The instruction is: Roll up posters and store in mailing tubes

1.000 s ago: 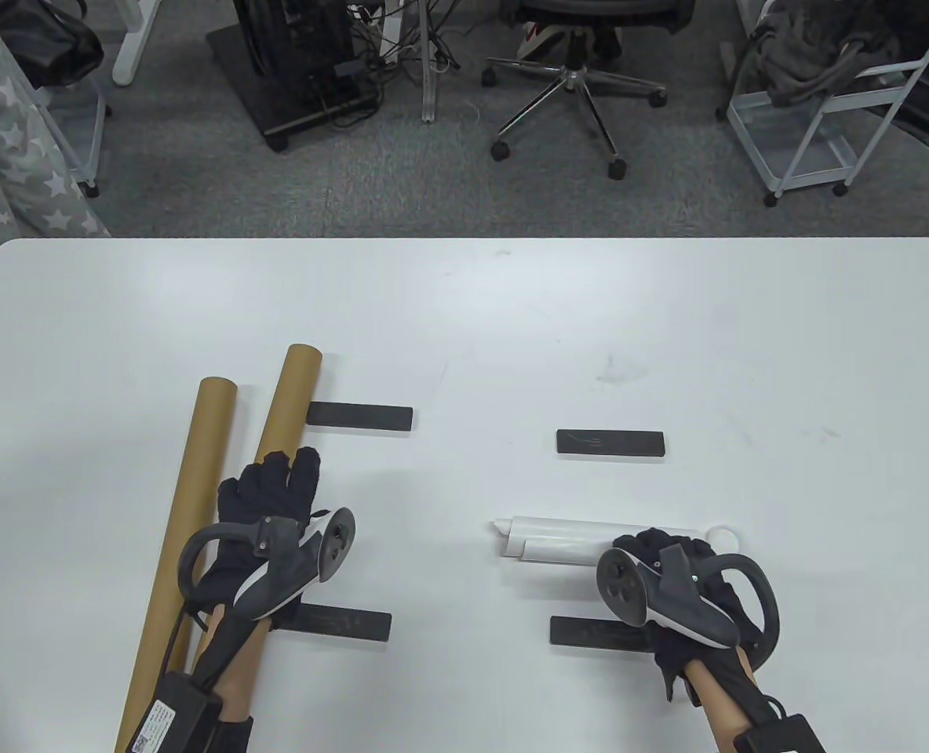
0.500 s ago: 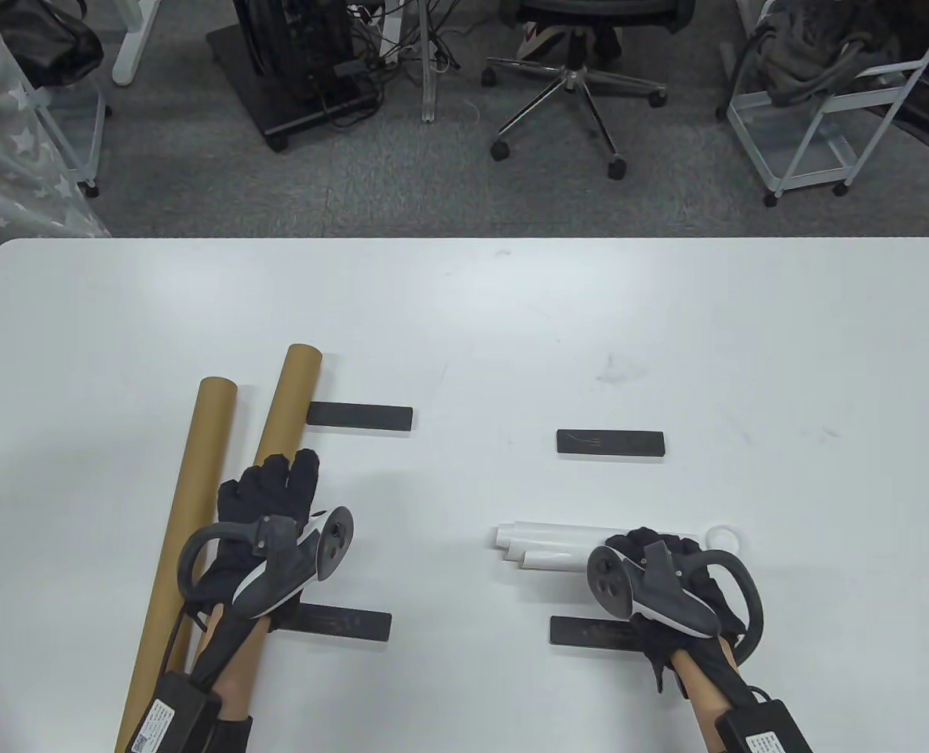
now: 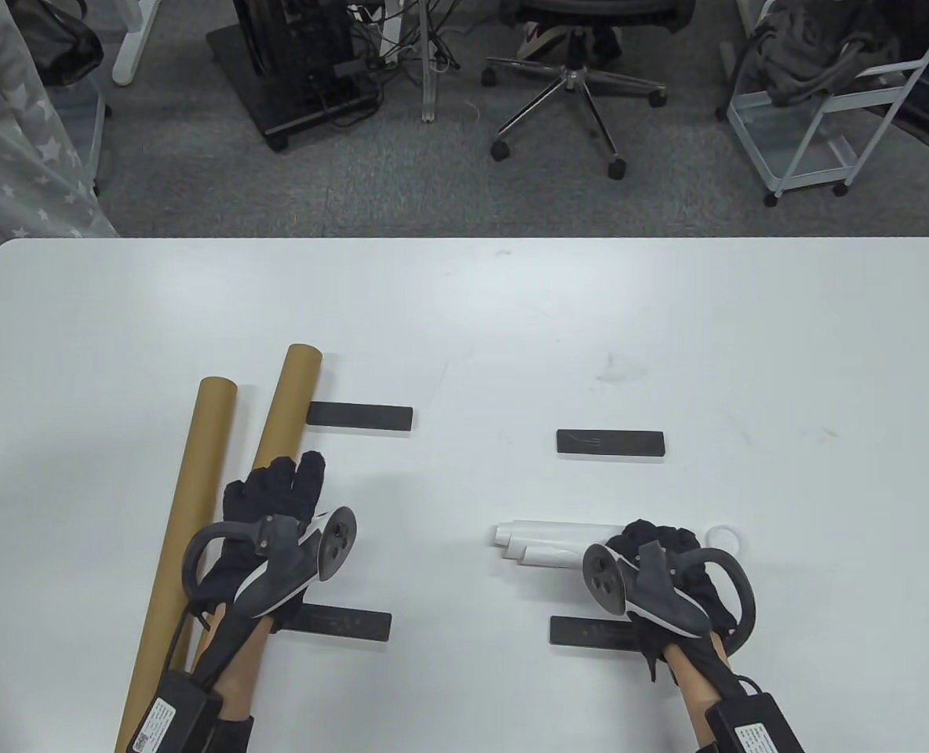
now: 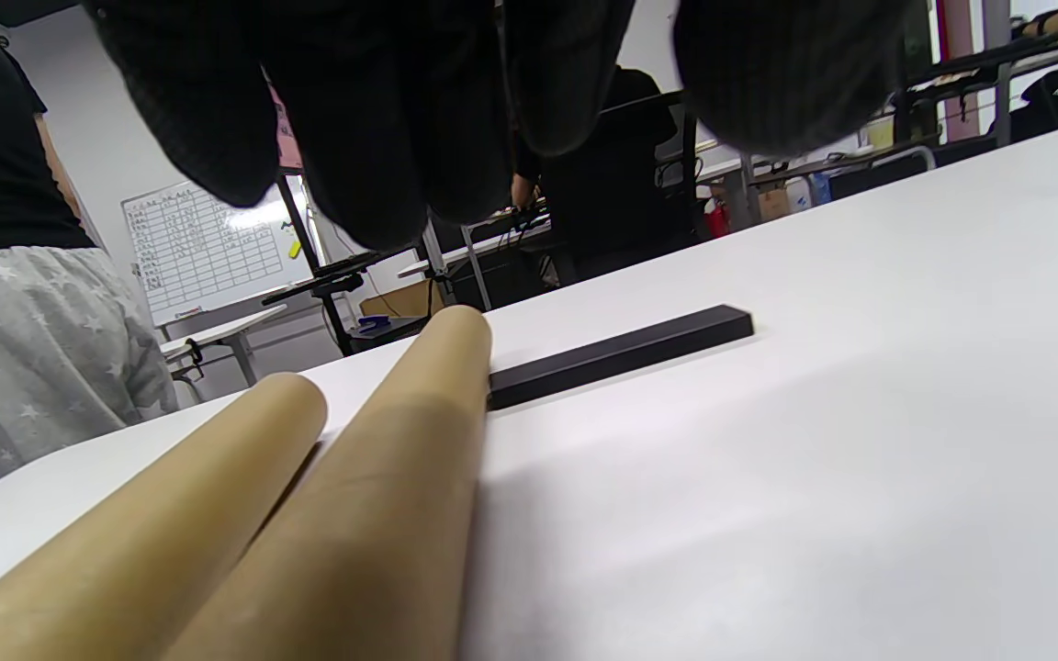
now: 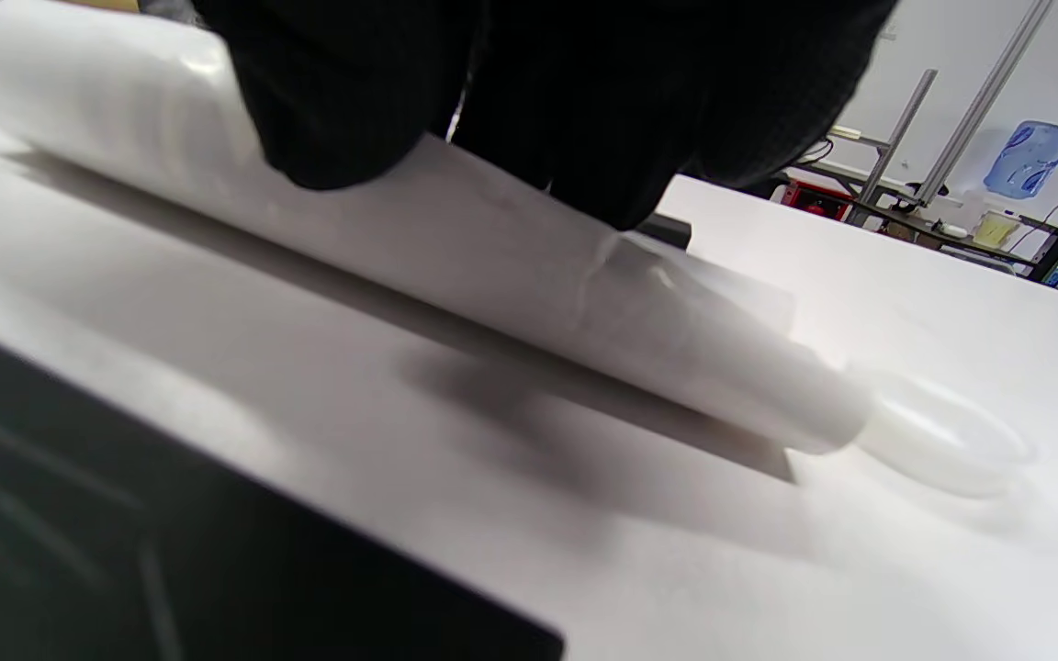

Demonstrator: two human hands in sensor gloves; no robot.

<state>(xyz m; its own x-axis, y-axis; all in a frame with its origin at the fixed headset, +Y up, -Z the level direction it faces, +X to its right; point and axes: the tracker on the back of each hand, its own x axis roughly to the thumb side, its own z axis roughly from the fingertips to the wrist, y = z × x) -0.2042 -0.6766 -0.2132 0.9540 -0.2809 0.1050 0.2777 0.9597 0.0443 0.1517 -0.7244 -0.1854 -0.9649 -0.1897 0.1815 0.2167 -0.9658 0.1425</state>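
Observation:
Two brown mailing tubes lie side by side at the table's left, the left tube (image 3: 198, 486) (image 4: 171, 532) and the right tube (image 3: 288, 400) (image 4: 400, 477). My left hand (image 3: 284, 486) lies over the right tube with its fingers (image 4: 400, 110) stretched out, holding nothing. A rolled white poster (image 3: 547, 541) (image 5: 492, 229) lies crosswise near the front right. My right hand (image 3: 657, 549) grips the poster's right part, its fingers (image 5: 529, 92) curled over the top. The roll's left end shows loose layers. A white tube cap (image 3: 723, 539) (image 5: 942, 431) lies just off the roll's right end.
Several flat black bars lie on the table: one against the right tube (image 3: 360, 416) (image 4: 621, 353), one at centre right (image 3: 610, 443), two near the front (image 3: 347, 623) (image 3: 590, 631). Beyond the far edge stand an office chair (image 3: 574, 70) and a wire cart (image 3: 825, 118).
My right hand has shifted a little left and toward me on the roll, and the roll's left end has loosened into layers. The left hand has barely moved.

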